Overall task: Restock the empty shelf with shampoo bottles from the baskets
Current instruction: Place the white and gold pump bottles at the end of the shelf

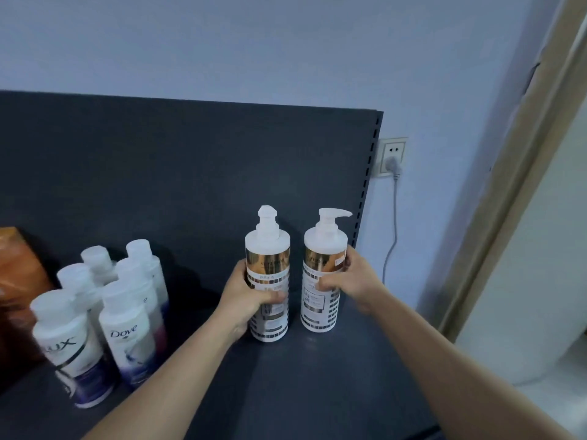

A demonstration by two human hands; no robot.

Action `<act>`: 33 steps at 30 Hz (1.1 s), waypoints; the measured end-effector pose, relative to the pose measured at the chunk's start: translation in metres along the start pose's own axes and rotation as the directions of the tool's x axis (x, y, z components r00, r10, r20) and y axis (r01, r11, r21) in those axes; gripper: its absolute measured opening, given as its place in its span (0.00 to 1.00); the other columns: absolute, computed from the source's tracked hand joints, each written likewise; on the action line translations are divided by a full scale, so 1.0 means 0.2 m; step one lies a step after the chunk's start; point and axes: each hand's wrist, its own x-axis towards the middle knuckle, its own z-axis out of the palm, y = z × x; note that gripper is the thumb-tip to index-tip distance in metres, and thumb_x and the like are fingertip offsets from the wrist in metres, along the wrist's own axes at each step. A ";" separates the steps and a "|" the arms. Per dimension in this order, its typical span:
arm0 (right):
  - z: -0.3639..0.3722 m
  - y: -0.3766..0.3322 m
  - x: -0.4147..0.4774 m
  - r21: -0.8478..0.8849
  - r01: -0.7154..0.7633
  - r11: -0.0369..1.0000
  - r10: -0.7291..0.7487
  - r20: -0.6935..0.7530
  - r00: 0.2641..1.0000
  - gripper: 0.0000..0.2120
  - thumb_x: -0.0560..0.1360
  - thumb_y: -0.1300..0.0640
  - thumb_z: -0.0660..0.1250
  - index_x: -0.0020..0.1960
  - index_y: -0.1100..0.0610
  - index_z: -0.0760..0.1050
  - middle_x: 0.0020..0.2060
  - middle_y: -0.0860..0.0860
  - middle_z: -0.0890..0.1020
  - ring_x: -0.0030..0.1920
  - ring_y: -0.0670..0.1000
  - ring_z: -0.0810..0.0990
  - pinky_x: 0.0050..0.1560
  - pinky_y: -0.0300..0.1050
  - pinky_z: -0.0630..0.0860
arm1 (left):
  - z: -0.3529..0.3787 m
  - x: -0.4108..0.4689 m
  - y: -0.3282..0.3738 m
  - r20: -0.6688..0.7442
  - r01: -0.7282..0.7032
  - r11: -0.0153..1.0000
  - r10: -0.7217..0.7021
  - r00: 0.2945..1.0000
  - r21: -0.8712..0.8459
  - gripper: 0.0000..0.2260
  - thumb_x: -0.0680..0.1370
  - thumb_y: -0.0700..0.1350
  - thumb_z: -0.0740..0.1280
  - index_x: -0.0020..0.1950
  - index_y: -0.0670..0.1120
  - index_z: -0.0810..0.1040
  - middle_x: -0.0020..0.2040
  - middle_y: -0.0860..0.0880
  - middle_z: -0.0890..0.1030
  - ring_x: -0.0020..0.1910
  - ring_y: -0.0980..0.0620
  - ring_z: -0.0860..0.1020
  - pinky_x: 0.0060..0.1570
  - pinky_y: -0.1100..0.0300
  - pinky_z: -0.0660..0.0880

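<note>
Two tall white pump bottles with gold bands stand upright on the dark shelf [317, 376], side by side toward its right end. My left hand [251, 300] grips the left pump bottle [268, 249] around its middle. My right hand [352, 281] grips the right pump bottle [324, 252], fingers wrapped round its far side and thumb across the front. Both bottle bases appear to rest on the shelf surface.
Several white shampoo bottles, among them a Dove bottle [130, 331] and a Lux bottle [70, 347], stand grouped at the shelf's left. An orange pack [16, 268] sits at the far left. A wall socket [392, 157] with a plugged cable is right of the dark back panel [190, 160].
</note>
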 end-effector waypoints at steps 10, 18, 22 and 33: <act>-0.07 0.08 0.23 0.076 0.058 0.995 -0.067 0.124 0.990 0.29 0.58 0.67 0.75 0.57 0.52 0.74 0.49 0.52 0.84 0.54 0.54 0.82 0.57 0.54 0.79 | 0.12 0.15 0.00 -0.067 -0.022 0.999 0.025 0.997 0.046 0.28 0.62 0.28 0.77 0.54 0.51 0.73 0.49 0.49 0.83 0.50 0.52 0.81 0.46 0.59 0.75; -0.07 0.11 0.26 -0.182 0.220 0.958 -0.201 0.119 0.972 0.34 0.58 0.47 0.81 0.59 0.48 0.72 0.54 0.45 0.79 0.56 0.45 0.78 0.59 0.49 0.77 | 0.14 0.18 0.01 -0.086 -0.064 0.983 0.080 0.993 0.173 0.27 0.65 0.33 0.77 0.56 0.54 0.73 0.51 0.54 0.81 0.51 0.58 0.78 0.47 0.61 0.74; -0.07 0.12 0.25 -0.168 0.231 0.958 -0.215 0.107 0.971 0.30 0.59 0.49 0.83 0.56 0.46 0.72 0.51 0.41 0.82 0.52 0.41 0.80 0.54 0.44 0.78 | 0.14 0.19 0.02 -0.081 -0.070 0.969 0.091 0.993 0.236 0.29 0.65 0.34 0.78 0.58 0.55 0.71 0.52 0.55 0.80 0.52 0.59 0.77 0.54 0.57 0.73; 0.04 0.08 0.27 -0.078 0.247 0.966 -0.232 0.171 0.958 0.30 0.62 0.53 0.82 0.60 0.49 0.73 0.50 0.40 0.81 0.50 0.37 0.79 0.46 0.33 0.74 | 0.03 0.18 0.03 -0.121 -0.034 0.955 0.072 0.990 0.294 0.31 0.65 0.33 0.78 0.61 0.53 0.70 0.53 0.55 0.80 0.53 0.58 0.77 0.54 0.55 0.73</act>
